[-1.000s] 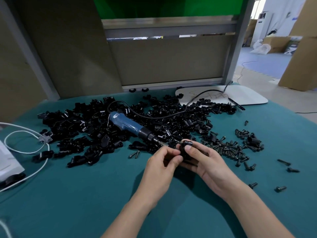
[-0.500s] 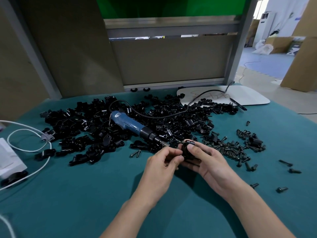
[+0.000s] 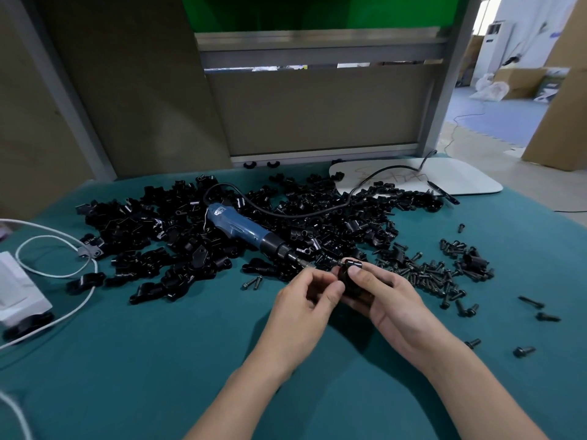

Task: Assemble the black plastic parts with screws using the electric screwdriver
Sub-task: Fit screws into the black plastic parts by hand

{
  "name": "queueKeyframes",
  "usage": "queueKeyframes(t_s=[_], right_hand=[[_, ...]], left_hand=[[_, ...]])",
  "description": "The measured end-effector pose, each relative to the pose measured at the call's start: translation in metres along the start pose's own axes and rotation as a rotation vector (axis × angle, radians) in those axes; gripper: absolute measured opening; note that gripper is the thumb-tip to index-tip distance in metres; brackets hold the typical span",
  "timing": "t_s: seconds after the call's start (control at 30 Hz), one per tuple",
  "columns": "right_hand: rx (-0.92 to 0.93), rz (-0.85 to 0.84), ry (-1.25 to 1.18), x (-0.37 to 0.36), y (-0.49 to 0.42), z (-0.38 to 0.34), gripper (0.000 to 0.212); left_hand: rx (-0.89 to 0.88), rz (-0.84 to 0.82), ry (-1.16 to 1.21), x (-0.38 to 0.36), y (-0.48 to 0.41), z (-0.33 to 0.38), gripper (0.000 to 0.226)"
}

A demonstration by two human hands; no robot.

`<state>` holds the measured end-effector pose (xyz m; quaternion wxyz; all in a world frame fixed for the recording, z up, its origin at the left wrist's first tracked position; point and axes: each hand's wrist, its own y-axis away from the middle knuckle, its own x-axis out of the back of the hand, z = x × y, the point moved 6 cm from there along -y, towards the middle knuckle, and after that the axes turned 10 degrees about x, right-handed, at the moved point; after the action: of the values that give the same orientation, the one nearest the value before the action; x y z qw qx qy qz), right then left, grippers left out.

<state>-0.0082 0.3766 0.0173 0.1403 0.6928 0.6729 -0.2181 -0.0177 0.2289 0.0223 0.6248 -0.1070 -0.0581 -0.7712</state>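
Hands meet low over the teal surface (image 3: 158, 360), just in front of the heap of black plastic parts (image 3: 178, 236). The right hand (image 3: 390, 300) cups one black part (image 3: 351, 276), fingers curled beneath it and thumb pressed on top. The left hand (image 3: 305, 300) pinches the same part's left side with thumb and forefinger. Whether a screw or a second piece sits between those fingertips is hidden. The step looks to be fitting or seating by hand, ahead of any driving. The electric screwdriver (image 3: 244, 228) lies unheld on the heap, its bit pointing at the hands and ending just beside the held part. Loose screws (image 3: 438, 274) lie scattered to the right. Next, probably, one hand must let go and take up the screwdriver. The other would hold the part steady, its hole turned to the bit.
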Motion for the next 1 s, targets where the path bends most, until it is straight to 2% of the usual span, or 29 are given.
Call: queueKeyframes(t_s=[0.13,0.33,0.47,0.6,0.67,0.87,0.93,1.0], right_hand=[[0.024,-0.032,0.025,0.001,0.001,-0.004,0.028],[0.027,-0.096,0.152,0.0,0.002,-0.001,0.042],[-0.002,-0.112,0.146,-0.001,0.003,0.0,0.039],[-0.038,-0.112,0.127,0.0,0.004,0.001,0.032],[-0.043,-0.096,0.099,0.001,0.003,0.001,0.035],[-0.02,-0.147,0.095,-0.003,0.004,0.0,0.037],[-0.009,-0.17,0.104,-0.006,0.006,-0.002,0.038],[0.001,-0.193,0.129,-0.008,0.007,-0.004,0.049]], left_hand=[[0.028,-0.008,-0.131,0.003,-0.002,-0.003,0.02],[0.046,-0.097,-0.149,0.008,-0.001,-0.007,0.014],[-0.058,-0.074,-0.256,0.011,0.002,0.003,0.005],[-0.257,-0.046,-0.435,0.009,0.01,0.014,0.006],[-0.287,-0.033,-0.457,0.008,0.012,0.015,0.006],[-0.022,-0.085,-0.231,0.012,0.004,0.003,0.014],[0.006,-0.102,-0.257,0.013,0.002,0.002,0.02],[0.023,-0.142,-0.273,0.013,0.002,0.001,0.023]])
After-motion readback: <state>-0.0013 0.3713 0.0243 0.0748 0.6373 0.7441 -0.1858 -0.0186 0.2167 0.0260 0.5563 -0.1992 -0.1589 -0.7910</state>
